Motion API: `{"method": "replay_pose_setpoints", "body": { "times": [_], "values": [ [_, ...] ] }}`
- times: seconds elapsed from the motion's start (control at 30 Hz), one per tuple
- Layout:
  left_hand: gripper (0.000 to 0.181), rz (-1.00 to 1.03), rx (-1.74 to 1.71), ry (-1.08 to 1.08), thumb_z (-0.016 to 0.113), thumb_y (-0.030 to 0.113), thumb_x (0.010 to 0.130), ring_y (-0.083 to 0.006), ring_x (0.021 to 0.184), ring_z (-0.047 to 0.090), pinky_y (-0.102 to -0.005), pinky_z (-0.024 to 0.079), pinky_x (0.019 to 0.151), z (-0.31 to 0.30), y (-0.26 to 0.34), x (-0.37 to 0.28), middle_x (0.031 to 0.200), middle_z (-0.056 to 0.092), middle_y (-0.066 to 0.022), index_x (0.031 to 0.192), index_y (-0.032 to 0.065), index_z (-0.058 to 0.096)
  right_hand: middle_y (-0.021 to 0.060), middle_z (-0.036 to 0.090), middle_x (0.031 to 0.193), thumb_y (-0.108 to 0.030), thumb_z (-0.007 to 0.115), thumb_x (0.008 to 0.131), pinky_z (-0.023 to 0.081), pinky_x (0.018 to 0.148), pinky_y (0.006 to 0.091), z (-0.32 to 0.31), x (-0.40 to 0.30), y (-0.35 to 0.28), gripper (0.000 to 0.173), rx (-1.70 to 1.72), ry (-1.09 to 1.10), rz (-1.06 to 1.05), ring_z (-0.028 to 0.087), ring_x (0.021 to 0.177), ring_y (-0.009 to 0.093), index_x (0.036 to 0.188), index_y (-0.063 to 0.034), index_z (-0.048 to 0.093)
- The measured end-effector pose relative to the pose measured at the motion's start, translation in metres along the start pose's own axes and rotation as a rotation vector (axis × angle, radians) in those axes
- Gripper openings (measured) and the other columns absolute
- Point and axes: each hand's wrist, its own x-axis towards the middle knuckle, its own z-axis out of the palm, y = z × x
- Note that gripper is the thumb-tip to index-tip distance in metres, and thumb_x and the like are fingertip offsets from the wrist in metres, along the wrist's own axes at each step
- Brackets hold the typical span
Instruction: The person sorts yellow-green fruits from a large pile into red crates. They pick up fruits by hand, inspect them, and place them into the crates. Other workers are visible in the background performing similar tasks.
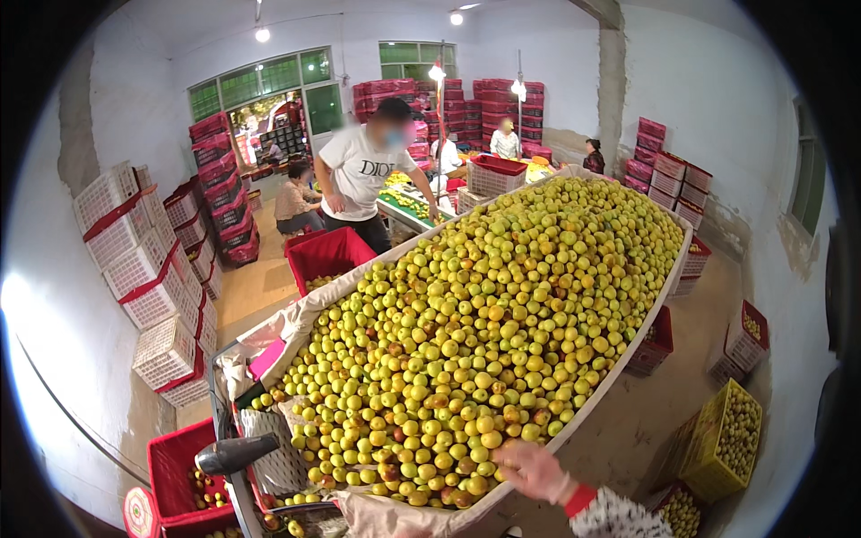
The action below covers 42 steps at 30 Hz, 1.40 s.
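Observation:
A long, cloth-lined bin (625, 366) stretches away before me, heaped with yellow-green fruit (471, 323), which look like jujubes, some with brown-red patches. My right hand (535, 471), in what looks like a thin glove, rests at the bin's near right rim. Its fingers reach over the lining and touch the nearest fruit, and nothing shows gripped in it. My left hand is out of view. At the bin's lower left end, a perforated pale chute (272, 447) carries a few fruit beside a dark handle-like part (235, 454) on a metal frame.
Red-lined crates (181, 471) with fruit stand below the chute. A yellow crate (720, 437) of fruit sits on the right floor. White crates (155, 282) are stacked along the left wall. Across the bin, a masked person (370, 168) leans towards a green sorting belt (410, 205); others sit behind.

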Motion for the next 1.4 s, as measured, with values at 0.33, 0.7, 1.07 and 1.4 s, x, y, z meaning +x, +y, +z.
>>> {"method": "replay_pose_setpoints", "body": {
  "times": [0.33,0.7,1.07,1.4],
  "values": [
    [0.019,-1.283,-1.293,0.181,0.055,0.028,0.097,-0.0128,0.052,0.047,-0.0279,0.037,0.046,0.152,-0.065,-0.124,0.065,0.051,-0.0013,0.105,0.0107,0.057,0.0149,0.072,0.099,-0.028,0.065,0.092,0.054,0.081,0.0394,0.020,-0.210,-0.015,0.024,0.397,-0.295,0.814,0.068,0.093,0.035,0.110,-0.0124,0.071],
    [0.033,-0.792,-0.064,0.481,0.082,0.020,0.074,-0.0145,0.073,0.059,-0.0301,0.052,0.072,0.197,0.041,-0.131,0.077,0.062,-0.0065,0.097,0.0037,0.065,0.0110,0.072,0.104,-0.038,0.063,0.092,0.055,0.085,0.0366,0.008,-0.241,0.037,0.030,0.435,-0.343,0.875,0.069,0.098,0.030,0.115,-0.0191,0.070],
    [0.038,-0.672,-0.016,0.183,0.078,0.029,0.081,-0.0268,0.086,0.067,-0.0349,0.054,0.080,0.164,0.076,-0.117,0.094,0.067,-0.0124,0.107,0.0046,0.065,0.0146,0.072,0.098,-0.031,0.064,0.093,0.055,0.080,0.0339,0.003,-0.240,0.039,0.027,0.501,-0.348,0.781,0.071,0.090,0.027,0.110,-0.0111,0.071],
    [0.037,-0.437,-0.183,0.599,0.075,0.013,0.085,-0.0144,0.084,0.059,-0.0281,0.051,0.078,0.096,0.031,-0.045,0.098,0.064,-0.0070,0.116,0.0004,0.059,0.0151,0.071,0.096,-0.024,0.066,0.091,0.055,0.078,0.0370,0.018,-0.161,0.022,0.022,0.371,-0.447,0.456,0.070,0.089,0.032,0.107,-0.0089,0.070]
  ]
}}
